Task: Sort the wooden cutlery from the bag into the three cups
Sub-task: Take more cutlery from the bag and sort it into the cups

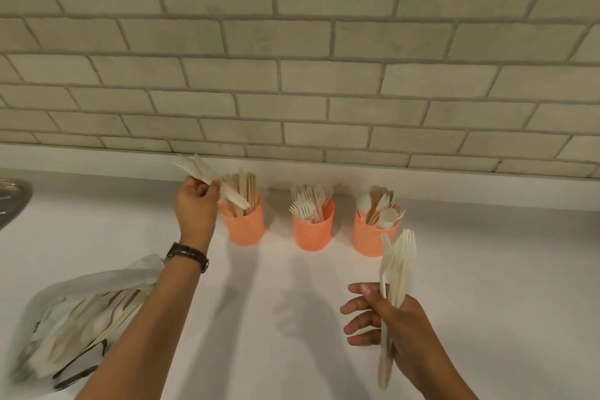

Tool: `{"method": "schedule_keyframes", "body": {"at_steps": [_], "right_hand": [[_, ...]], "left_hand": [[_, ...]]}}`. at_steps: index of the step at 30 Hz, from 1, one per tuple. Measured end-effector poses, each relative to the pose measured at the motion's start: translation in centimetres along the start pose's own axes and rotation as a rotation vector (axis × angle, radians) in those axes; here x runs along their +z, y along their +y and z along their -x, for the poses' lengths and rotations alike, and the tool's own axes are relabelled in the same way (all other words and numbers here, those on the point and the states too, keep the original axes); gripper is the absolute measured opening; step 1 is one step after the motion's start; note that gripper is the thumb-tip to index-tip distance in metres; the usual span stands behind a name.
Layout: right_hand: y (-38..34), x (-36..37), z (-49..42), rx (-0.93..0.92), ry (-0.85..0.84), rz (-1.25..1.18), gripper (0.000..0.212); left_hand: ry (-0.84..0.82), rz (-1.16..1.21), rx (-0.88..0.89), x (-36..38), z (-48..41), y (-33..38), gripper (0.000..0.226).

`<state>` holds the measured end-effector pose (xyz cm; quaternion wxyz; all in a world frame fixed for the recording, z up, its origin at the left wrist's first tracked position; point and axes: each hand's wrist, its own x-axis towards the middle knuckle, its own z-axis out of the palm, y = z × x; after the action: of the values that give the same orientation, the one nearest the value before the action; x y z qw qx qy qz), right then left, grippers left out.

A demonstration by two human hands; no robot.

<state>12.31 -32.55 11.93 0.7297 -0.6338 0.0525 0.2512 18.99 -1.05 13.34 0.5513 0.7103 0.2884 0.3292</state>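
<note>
Three orange cups stand in a row near the wall. The left cup (245,227) holds wooden knives, the middle cup (312,230) forks, the right cup (370,237) spoons. My left hand (195,204) grips a few wooden knives (214,179), their lower ends at the left cup's mouth. My right hand (389,325) holds a bunch of wooden forks (394,273) upright, in front of the right cup. The clear bag (74,312) with several more pieces lies at the lower left, partly under my left forearm.
A white counter (292,318) runs to a tiled wall (292,58). The rim of a metal sink (14,198) shows at the far left. My left wrist wears a dark watch (190,255).
</note>
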Motion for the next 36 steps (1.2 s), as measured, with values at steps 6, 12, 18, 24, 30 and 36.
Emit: {"method": "schedule_keyframes", "body": {"at_steps": [6, 12, 18, 24, 30, 36], "right_hand": [[-0.2, 0.0, -0.7, 0.0, 0.01, 0.013, 0.022], [0.1, 0.2, -1.0, 0.007, 0.012, 0.017, 0.021], [0.2, 0.4, -0.9, 0.013, 0.005, 0.016, 0.022], [-0.1, 0.1, -0.1, -0.019, 0.008, 0.022, 0.022], [-0.1, -0.6, -0.1, -0.034, 0.017, 0.008, 0.019], [-0.6, -0.4, -0.5, -0.041, 0.01, 0.01, 0.026]], "left_hand": [[-0.036, -0.195, -0.025, 1.0, -1.4, -1.9, 0.009], [-0.004, -0.203, 0.007, 0.9, 0.6, -3.1, 0.015], [-0.187, -0.062, 0.096, 4.0, 4.4, -0.6, 0.006], [-0.253, -0.016, 0.126, 8.9, 6.5, 1.3, 0.012], [-0.309, -0.383, 0.193, 12.3, 6.0, -0.3, 0.03], [-0.233, -0.272, 0.201, 10.7, 6.0, 0.2, 0.069]]}}
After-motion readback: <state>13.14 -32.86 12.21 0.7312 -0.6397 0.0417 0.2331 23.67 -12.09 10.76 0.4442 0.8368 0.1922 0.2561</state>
